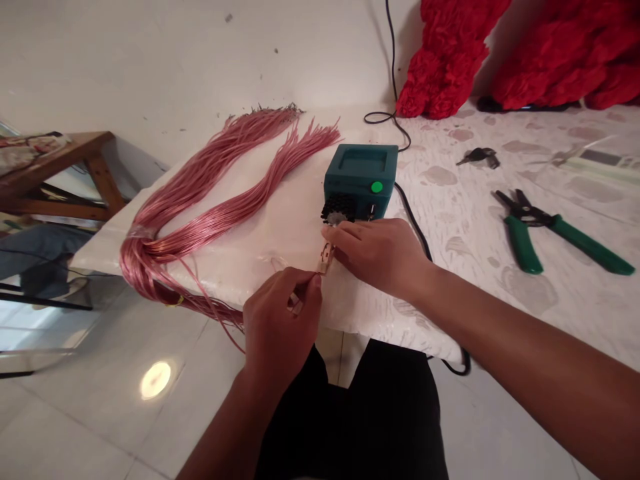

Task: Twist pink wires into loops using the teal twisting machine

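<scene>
My left hand [285,313] is closed in a pinch just off the table's front edge. A thin pinkish wire end seems to be between its thumb and forefinger, mostly hidden by them. Directly above it, my right hand [375,253] grips a small tan-and-copper piece with holes [326,257], and the left fingertips meet its lower end. Just beyond the right fingers stands a dark teal box-shaped machine [361,175] with a green button. A black bristled wheel [337,209] is on its front. To the left lies a big tied bundle of pink wires [215,227].
Green-handled wire pliers [540,223] lie on the right with their jaws apart. Behind them are a small dark metal part [480,158] and red ruffled flowers [440,60]. A black cable [413,217] runs beside the machine. The table [285,247] ends close to my lap.
</scene>
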Tool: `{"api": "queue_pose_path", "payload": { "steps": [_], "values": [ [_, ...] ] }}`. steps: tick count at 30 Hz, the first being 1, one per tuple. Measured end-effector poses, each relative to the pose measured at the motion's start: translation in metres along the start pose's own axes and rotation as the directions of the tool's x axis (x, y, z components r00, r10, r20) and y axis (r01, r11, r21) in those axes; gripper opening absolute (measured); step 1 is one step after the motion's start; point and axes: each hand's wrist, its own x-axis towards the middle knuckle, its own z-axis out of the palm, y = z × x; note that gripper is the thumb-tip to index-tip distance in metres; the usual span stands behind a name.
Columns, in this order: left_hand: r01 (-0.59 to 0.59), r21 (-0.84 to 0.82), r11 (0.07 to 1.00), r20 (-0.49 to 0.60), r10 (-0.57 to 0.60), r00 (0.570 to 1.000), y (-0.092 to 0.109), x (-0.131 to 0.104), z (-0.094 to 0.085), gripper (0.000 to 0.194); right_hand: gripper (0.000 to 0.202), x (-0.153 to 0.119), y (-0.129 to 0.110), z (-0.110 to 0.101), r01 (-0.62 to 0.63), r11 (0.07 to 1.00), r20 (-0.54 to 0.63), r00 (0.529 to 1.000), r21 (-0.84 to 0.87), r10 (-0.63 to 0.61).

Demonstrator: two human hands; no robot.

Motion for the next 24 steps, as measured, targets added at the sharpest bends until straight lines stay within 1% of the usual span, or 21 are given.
{"api": "queue_pose_path", "payload": {
  "steps": [2, 5, 10, 13, 19, 24],
  "values": [
    [-0.015, 0.016, 1.000, -0.027, 0.016, 1.000, 0.000, -0.001, 0.002, 0.011, 0.016, 0.001, 0.000, -0.001, 0.011, 1.000, -0.024, 1.000, -0.009, -0.011],
    [-0.010, 0.003, 1.000, -0.050, 0.010, 0.999, 0.001, -0.003, 0.006, 0.012, 0.017, 0.001, 0.000, -0.002, 0.019, 1.000, -0.030, 0.999, -0.026, -0.019],
    [0.005, -0.027, 1.000, -0.044, -0.006, 0.999, 0.002, -0.003, 0.008, 0.012, 0.017, 0.000, -0.001, -0.003, 0.007, 1.000, -0.024, 1.000, -0.028, -0.008],
    [0.008, -0.033, 0.999, -0.011, -0.008, 1.000, 0.003, 0.000, 0.004, 0.012, 0.016, 0.000, -0.002, -0.003, 0.007, 0.999, -0.009, 1.000, -0.032, -0.007],
    [0.050, -0.013, 0.999, 0.113, -0.048, 0.992, 0.004, 0.009, -0.006, 0.010, 0.016, 0.001, -0.003, -0.006, -0.031, 0.999, 0.072, 0.997, -0.042, 0.034],
    [0.032, -0.008, 0.999, 0.131, -0.031, 0.991, 0.006, 0.011, -0.008, 0.007, 0.018, 0.002, -0.003, -0.006, -0.064, 0.997, 0.134, 0.989, -0.032, 0.067]
  ]
}}
